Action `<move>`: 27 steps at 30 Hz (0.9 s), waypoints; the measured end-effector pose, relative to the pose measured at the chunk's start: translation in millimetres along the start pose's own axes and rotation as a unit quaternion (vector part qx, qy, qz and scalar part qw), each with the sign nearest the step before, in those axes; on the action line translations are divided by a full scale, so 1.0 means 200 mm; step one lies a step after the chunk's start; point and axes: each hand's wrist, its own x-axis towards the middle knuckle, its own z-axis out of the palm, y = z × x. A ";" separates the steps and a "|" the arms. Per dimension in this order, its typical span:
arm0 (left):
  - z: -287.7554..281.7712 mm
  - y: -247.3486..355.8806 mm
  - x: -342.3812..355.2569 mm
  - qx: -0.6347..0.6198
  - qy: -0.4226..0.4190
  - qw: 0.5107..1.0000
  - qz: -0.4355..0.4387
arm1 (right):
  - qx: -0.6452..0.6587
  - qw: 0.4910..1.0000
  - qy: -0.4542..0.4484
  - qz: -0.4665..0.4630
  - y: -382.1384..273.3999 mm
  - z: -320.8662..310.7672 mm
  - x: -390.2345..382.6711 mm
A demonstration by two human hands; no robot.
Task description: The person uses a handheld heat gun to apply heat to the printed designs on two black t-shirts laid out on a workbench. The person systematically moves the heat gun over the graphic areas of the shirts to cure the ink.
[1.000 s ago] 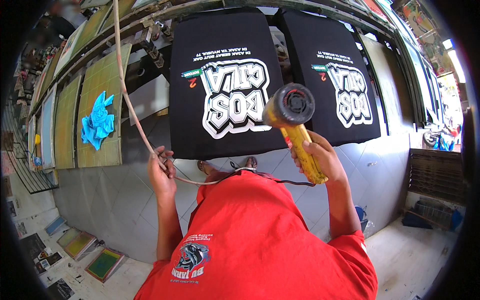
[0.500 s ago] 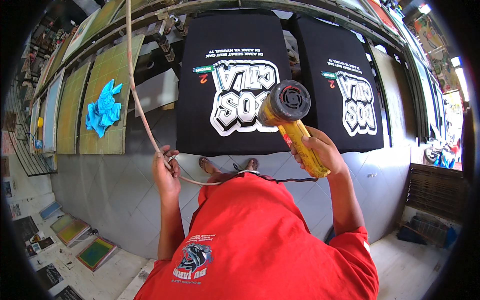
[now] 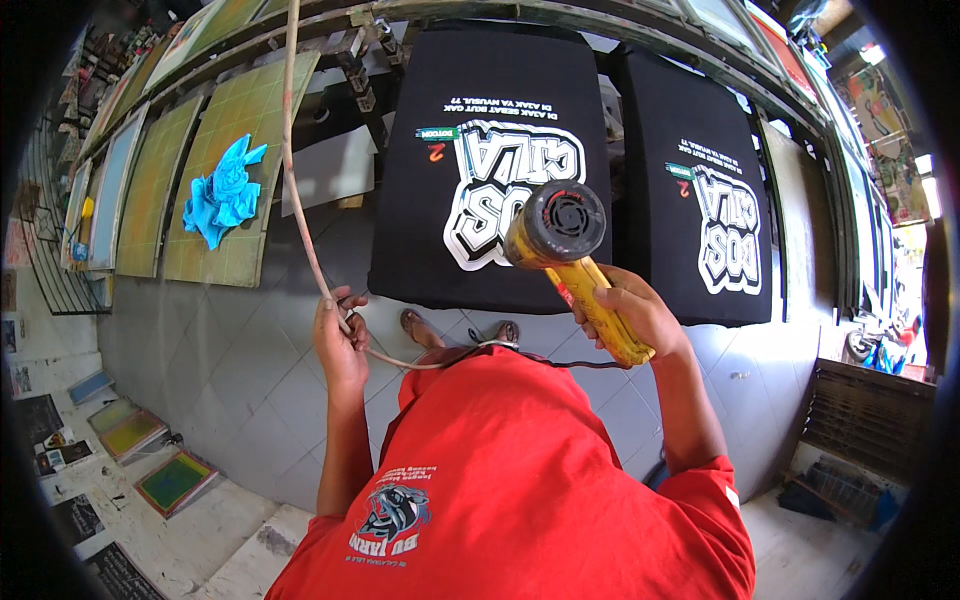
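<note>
My right hand point(image 3: 640, 318) is wrapped round the yellow body of a heat gun point(image 3: 600, 310). The tool's round black vented end point(image 3: 570, 222) points up toward me, over the near part of a black T-shirt point(image 3: 420, 200). Bold white lettering covers the middle of that shirt, which lies flat on a board. To its right a second black T-shirt point(image 3: 640, 240) bears the same print. My left hand point(image 3: 342, 325) has its fingers curled round a pale cable point(image 3: 297, 190) that runs up past the board. A dark cord point(image 3: 585, 364) leads from the heat gun toward my waist, where it meets the cable.
A crumpled blue cloth point(image 3: 224, 190) rests on a yellowish panel point(image 3: 215, 260) at the left. Framed screens point(image 3: 176, 482) lie on a white surface at lower left. A wooden rail point(image 3: 520, 12) crosses behind the shirts. A slatted brown panel point(image 3: 870, 415) stands at far right.
The view has shifted, so the shirts and panels sit further right. The heat gun has moved left and slightly nearer relative to the first shirt's print. Both hands keep their hold.
</note>
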 end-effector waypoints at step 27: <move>-0.09 0.04 0.07 -0.001 0.017 1.000 0.019 | -0.027 1.000 -0.010 -0.005 -0.12 0.18 0.36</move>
